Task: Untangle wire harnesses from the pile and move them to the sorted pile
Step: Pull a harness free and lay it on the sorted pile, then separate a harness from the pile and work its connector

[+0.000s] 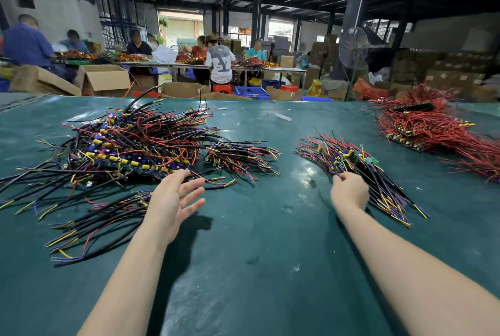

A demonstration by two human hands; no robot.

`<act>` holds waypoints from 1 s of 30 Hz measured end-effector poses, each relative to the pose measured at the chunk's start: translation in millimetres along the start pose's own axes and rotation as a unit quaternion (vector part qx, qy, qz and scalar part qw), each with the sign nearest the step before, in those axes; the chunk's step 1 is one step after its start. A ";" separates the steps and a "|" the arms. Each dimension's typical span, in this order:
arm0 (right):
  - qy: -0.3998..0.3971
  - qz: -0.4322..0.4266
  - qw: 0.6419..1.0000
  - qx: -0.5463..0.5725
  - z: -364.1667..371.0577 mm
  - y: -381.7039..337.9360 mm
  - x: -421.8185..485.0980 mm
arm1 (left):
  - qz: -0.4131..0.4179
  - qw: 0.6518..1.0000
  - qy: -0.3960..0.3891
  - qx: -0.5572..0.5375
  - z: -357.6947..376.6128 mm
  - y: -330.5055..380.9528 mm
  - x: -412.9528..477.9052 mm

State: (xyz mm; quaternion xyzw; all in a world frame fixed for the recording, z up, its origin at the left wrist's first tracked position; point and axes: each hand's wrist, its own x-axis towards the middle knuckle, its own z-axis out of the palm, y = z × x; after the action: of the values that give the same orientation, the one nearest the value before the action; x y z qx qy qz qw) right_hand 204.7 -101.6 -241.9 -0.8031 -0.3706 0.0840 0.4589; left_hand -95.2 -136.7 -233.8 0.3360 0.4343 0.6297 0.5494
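- Worktop (257, 241): wide, covered in a dark green sheet, and carries everything listed below.
- Tangled pile (130, 143): black, red, yellow and blue wire harnesses heaped on the left half of the worktop, with loose ends sticking out all round.
- Red wire heap (433, 129): lies at the far right, well apart from the other piles.
- Sorted pile (359, 167): harnesses laid roughly parallel, right of centre, their black leads fanning toward the near edge.
- Loose harnesses (94, 224): a few long black leads near the front left, just beside the tangled pile.
- Left hand (173, 200): palm turned inward, fingers spread apart and holding nothing, their tips just beside the tangled pile's near edge.
- Right hand (350, 190): fingers curled and clamped on wires at the near-left side of the sorted pile.
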 end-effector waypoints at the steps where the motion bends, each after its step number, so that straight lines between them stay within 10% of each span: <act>1: -0.011 0.007 0.999 -0.033 -4.3 2.7 6.4 | -0.002 1.000 0.002 -0.001 -0.2 0.3 -0.2; 11: -0.020 -0.088 0.912 -0.401 -39.6 12.5 28.0 | -0.050 0.997 0.018 0.047 -2.0 -3.9 -1.9; 18: -0.075 -0.146 0.980 -0.111 10.8 -18.5 -38.6 | -0.013 0.985 0.030 0.170 2.6 -6.2 -5.3; 22: -0.154 -0.224 0.962 -0.021 45.4 -41.6 -91.8 | 0.151 0.877 0.186 0.416 -12.1 -1.4 -6.0; 27: -0.261 -0.429 0.854 -0.133 55.3 -45.9 -116.5 | 0.000 0.734 0.232 0.638 -28.3 5.6 -6.5; 30: -0.263 -0.411 0.865 -0.117 50.9 -45.3 -115.9 | 0.012 0.705 0.219 0.674 -28.5 5.2 -8.1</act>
State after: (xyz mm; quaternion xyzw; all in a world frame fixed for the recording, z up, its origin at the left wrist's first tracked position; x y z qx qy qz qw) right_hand 74.7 -131.4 -258.2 -0.5740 -0.7812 0.0524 0.2397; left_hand -121.6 -149.9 -239.8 0.4750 0.8471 0.2312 0.0583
